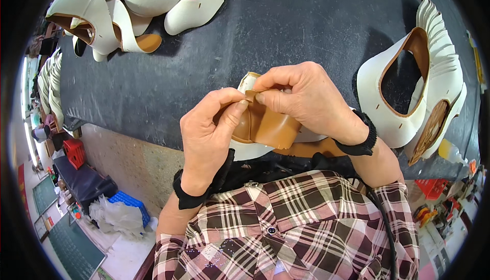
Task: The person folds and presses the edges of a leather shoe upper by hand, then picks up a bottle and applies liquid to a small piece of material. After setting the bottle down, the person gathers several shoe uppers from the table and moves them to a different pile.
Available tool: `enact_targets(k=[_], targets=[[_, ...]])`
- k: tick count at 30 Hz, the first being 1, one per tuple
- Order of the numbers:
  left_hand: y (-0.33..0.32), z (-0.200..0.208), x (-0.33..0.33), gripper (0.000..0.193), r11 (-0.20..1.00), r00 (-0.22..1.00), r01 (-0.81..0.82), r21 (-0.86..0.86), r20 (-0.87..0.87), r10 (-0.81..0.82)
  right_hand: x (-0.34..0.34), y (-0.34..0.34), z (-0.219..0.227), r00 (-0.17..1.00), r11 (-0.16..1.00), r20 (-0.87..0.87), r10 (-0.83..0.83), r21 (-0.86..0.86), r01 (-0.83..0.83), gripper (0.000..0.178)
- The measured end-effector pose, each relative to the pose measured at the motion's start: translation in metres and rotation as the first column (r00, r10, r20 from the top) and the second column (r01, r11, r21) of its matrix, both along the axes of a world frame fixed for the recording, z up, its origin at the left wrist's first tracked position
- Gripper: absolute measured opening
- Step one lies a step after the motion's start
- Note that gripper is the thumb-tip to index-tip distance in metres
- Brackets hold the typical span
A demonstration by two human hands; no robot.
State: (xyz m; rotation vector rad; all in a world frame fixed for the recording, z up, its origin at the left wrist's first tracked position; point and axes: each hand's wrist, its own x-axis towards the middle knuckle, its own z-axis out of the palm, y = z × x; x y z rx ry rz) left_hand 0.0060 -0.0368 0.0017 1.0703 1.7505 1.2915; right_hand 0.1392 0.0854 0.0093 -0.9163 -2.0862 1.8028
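Close in front of me, at the table's near edge, I hold a shoe upper (278, 127) with its tan lining turned outward. A bit of its white outer side shows at the top. Thumb and finger of my left hand (212, 127) pinch the lining's edge beside a seam. My right hand (306, 96) pinches the same edge just to the right, its thumb close to the left one. Both hands are closed on the piece. White and tan parts show below it, partly hidden by my wrists.
Several white shoe uppers (199, 12) lie at the far left of the dark table (286, 30). On the right, one upper (370, 83) leans by a stack of others (441, 60). A yellowish squeeze bottle (450, 151) is at the right edge. Red (75, 152) and blue baskets (130, 203) stand lower left.
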Motion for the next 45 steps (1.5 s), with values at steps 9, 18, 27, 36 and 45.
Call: enact_targets(k=[9,18,27,36,45], targets=[[0.006,0.003,-0.003,0.008,0.998,0.980,0.062,-0.022,-0.188,-0.065,-0.002,-0.001,-0.004,1.000,1.000,0.005,-0.001,-0.008,0.001,0.015],[0.014,0.011,-0.010,0.005,0.978,0.989,0.135,-0.159,-0.039,-0.143,0.000,0.007,-0.006,0.997,0.987,-0.062,0.053,-0.151,-0.062,0.016],[0.019,0.012,-0.012,0.004,0.969,0.979,0.179,-0.170,-0.068,-0.193,0.005,0.016,-0.001,0.984,0.967,-0.017,0.177,-0.186,-0.177,0.014],[0.021,0.017,-0.015,0.004,0.954,0.973,0.206,-0.217,-0.061,-0.223,0.004,0.013,-0.005,0.994,0.971,-0.036,0.102,-0.215,-0.108,0.017],[0.023,0.016,-0.014,0.005,0.977,0.972,0.192,-0.096,-0.117,-0.202,0.002,0.011,-0.004,0.995,0.966,-0.090,0.050,-0.247,-0.071,0.016]])
